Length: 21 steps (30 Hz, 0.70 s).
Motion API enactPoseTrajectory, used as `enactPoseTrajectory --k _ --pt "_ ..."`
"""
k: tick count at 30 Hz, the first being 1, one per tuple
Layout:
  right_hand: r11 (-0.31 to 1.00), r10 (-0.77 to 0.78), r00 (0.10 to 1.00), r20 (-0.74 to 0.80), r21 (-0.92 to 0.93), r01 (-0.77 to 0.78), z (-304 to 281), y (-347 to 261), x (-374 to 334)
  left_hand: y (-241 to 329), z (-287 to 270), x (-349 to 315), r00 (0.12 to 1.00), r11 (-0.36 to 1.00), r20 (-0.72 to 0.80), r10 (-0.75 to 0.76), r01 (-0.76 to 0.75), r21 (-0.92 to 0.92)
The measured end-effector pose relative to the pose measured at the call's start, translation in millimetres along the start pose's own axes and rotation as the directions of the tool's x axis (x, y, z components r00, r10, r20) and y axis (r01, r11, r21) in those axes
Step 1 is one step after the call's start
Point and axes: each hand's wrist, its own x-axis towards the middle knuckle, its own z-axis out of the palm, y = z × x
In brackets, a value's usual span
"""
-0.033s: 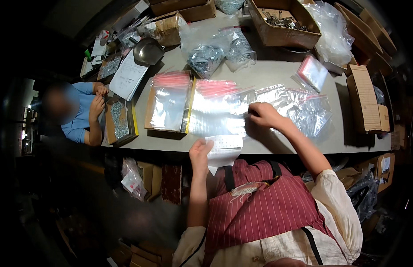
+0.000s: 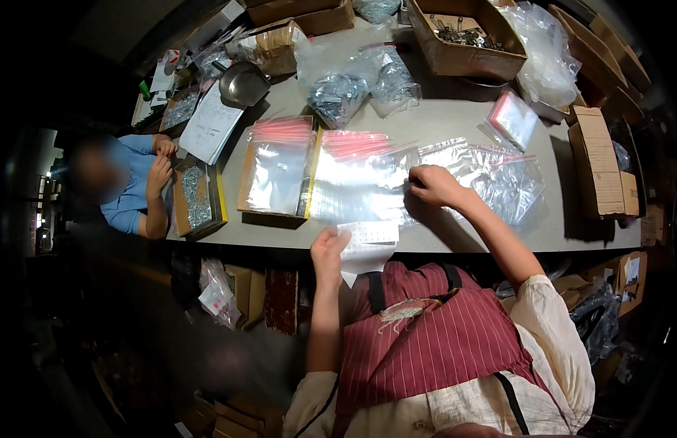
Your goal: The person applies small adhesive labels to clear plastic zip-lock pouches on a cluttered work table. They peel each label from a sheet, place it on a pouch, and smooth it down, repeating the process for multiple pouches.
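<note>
While the left hand (image 2: 326,252) pinches a white sheet (image 2: 371,235) between its thumb and bent fingers, the right hand (image 2: 433,186) rests at the right-hand edge of a fan of clear bags (image 2: 353,182), its fingers curled inward; whether they have hold of a bag cannot be told. With the right hand as the clock's centre, the left hand is at eight o'clock and the sheet between seven and eight, reaching past the near edge of the table (image 2: 594,232). The fan spreads toward nine o'clock, its red-edged tops upward, and beyond it stands a box of bags (image 2: 280,175). Loose clear bags (image 2: 499,179) lie at three o'clock, a small red-edged stack (image 2: 515,120) at two, and a carton of metal parts (image 2: 466,44) at twelve. Farther out at nine, a co-worker's hands (image 2: 160,164) are beside a tray of small metal pieces (image 2: 195,198).
</note>
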Motion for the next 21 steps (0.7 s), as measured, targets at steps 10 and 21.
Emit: enactPoseTrajectory --k 10,21 --pt "0.891 0.411 0.909 -0.065 -0.181 -0.416 -38 51 -21 23 -23 -14 0.992 0.997 -0.121 0.043 -0.051 -0.064" --pt "0.981 -0.154 0.986 -0.069 0.106 0.161 34 -34 43 20 -3 -8 0.997 0.998 -0.066 0.044 -0.046 -0.037"
